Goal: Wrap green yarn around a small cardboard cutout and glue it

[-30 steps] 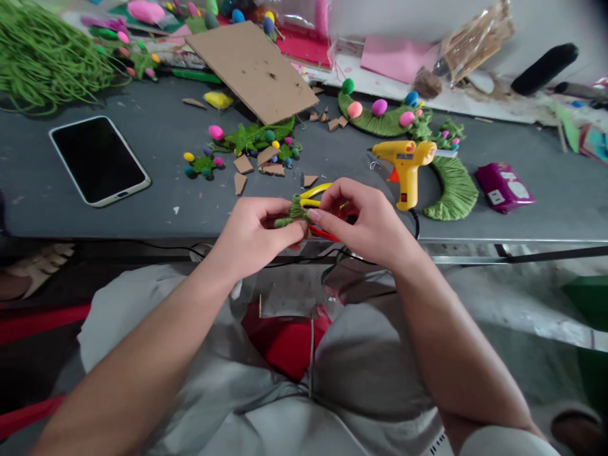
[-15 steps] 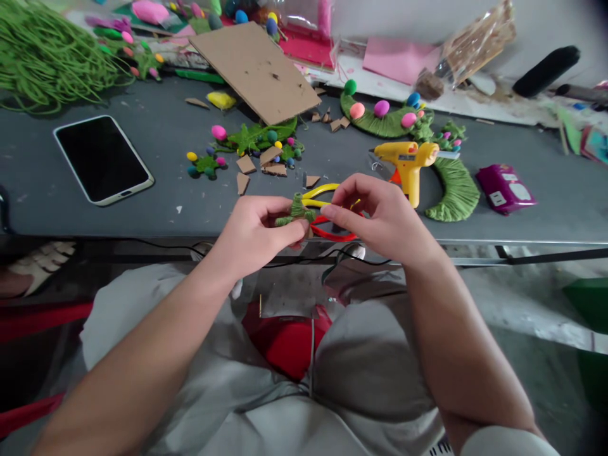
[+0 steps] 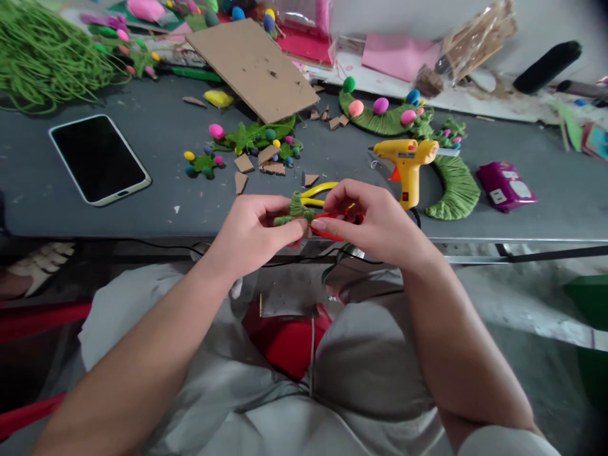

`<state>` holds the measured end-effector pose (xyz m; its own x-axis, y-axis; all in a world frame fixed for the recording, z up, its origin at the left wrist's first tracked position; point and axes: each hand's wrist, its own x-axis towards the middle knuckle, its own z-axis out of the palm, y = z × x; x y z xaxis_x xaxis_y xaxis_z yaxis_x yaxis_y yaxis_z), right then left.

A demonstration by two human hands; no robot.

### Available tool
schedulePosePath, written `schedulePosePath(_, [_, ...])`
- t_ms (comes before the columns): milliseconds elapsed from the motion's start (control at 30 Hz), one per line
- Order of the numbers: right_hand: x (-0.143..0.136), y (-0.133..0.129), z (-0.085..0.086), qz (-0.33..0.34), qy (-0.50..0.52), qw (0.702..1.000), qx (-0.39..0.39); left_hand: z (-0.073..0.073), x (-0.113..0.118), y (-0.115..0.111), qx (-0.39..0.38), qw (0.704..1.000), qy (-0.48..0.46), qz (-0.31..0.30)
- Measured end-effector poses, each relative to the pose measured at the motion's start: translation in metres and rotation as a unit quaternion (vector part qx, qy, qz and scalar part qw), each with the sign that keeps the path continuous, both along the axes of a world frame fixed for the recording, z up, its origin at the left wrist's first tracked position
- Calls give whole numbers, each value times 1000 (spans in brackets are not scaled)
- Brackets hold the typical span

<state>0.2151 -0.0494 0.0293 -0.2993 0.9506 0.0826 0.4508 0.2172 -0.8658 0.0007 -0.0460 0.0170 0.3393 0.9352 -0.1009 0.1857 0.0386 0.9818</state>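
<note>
My left hand (image 3: 261,228) is closed on a small green yarn-wrapped piece (image 3: 295,206), with a bit of brown cardboard showing at its lower edge. My right hand (image 3: 368,212) is beside it at the table's front edge, thumb and fingers drawn together close to the wrapped piece. Whatever its fingertips pinch is too small or hidden to make out. Looped yellow handles (image 3: 320,189) and a red handle (image 3: 327,232), like those of scissors, show behind and under my right hand. Their blades are hidden.
A yellow glue gun (image 3: 407,168) lies right of my hands, near a green wrapped crescent (image 3: 453,190) and a purple packet (image 3: 506,187). To the left are a phone (image 3: 99,158) and green yarn (image 3: 47,57). Cardboard scraps (image 3: 244,164) and a cardboard sheet (image 3: 256,69) lie ahead.
My right hand has shifted slightly left and down, its thumb closer to the wrapped piece, and covers more of the red handle. My left hand keeps its hold.
</note>
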Motion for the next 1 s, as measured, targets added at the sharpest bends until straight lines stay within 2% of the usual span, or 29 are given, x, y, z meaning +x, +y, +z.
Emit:
schedulePosePath(233, [-7,1,-2,-45,-13,999,-1,-1,-1,-2,-3,1000,0,-5])
schedulePosePath(367, [-7,0,-6,-24,-16,999,-18,-1,0,-1,-4,1000,-3,-1])
schedulePosePath(533, [2,0,-3,-1,-12,1000,-9,-1,1,1,-8,1000,-16,-3])
schedulePosePath(767, [0,-1,2,-8,13,1000,5,-3,0,1,-12,1000,-21,-5])
schedulePosePath(1000, [-8,0,-5,-9,15,1000,4,0,2,0,-16,1000,-13,-2])
